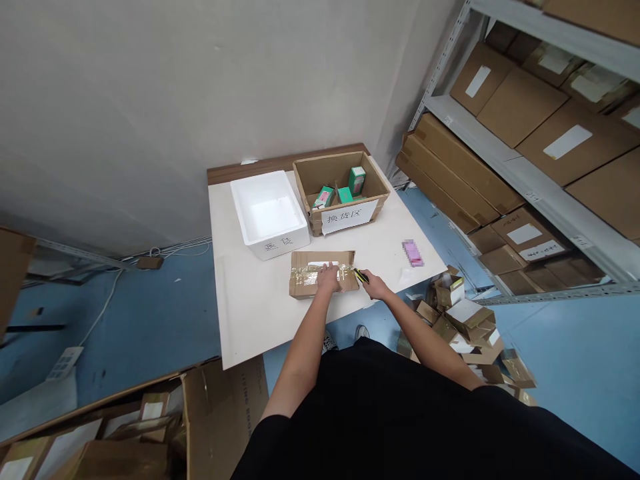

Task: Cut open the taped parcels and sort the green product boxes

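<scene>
The cutter (361,275) in the right hand (375,285) is black and yellow. Under the left hand (328,277), the parcel (306,259) is brown, banded with glossy yellowish tape (301,276). Beyond that hand, a white foam box (270,215) bears black characters; beyond the cutter, a brown carton (323,172) with a black-lettered white sign (349,217) holds green-and-white boxes (357,181). Right of the cutter, a pinkish-purple item (413,253) shows as pixelated squares.

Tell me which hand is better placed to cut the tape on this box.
The right hand, most likely: it holds the cutter, close to the right end of the taped box, while the left hand rests on top.
</scene>
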`<state>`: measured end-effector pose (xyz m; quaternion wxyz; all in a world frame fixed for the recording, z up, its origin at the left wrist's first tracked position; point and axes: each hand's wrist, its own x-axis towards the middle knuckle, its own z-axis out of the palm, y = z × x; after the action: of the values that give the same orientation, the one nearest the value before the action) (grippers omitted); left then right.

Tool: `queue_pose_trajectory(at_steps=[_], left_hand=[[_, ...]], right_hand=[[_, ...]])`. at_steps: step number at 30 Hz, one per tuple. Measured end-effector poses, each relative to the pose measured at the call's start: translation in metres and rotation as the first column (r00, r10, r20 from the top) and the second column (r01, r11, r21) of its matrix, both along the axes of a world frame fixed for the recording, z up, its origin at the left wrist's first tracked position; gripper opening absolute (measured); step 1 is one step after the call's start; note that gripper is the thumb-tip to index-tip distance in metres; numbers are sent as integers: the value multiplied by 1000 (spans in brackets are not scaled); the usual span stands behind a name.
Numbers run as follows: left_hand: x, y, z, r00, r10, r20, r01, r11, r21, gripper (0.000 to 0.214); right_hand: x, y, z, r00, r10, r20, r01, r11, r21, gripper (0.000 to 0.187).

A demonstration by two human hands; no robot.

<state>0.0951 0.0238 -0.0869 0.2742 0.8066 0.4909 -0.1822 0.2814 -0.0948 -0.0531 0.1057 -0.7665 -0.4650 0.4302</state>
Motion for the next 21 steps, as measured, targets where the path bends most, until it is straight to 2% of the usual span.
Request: queue_pose_trajectory(at_steps=[10, 15, 21], left_hand=[[-1, 0, -4, 1000, 11, 20, -11, 1000, -2, 114], [-2, 0, -5, 1000, 6, 22, -6, 1000, 2, 108], [0, 0, -6, 1000, 10, 25, -10, 1000, -3, 111]], right_hand=[[-3, -5, 2, 1000, -5, -1, 5, 1000, 4, 56], [-5, -9, 3, 1000, 19, 20, -19, 1000, -3, 56], [-6, -11, 4, 991, 78, 112, -78, 997, -6, 57]])
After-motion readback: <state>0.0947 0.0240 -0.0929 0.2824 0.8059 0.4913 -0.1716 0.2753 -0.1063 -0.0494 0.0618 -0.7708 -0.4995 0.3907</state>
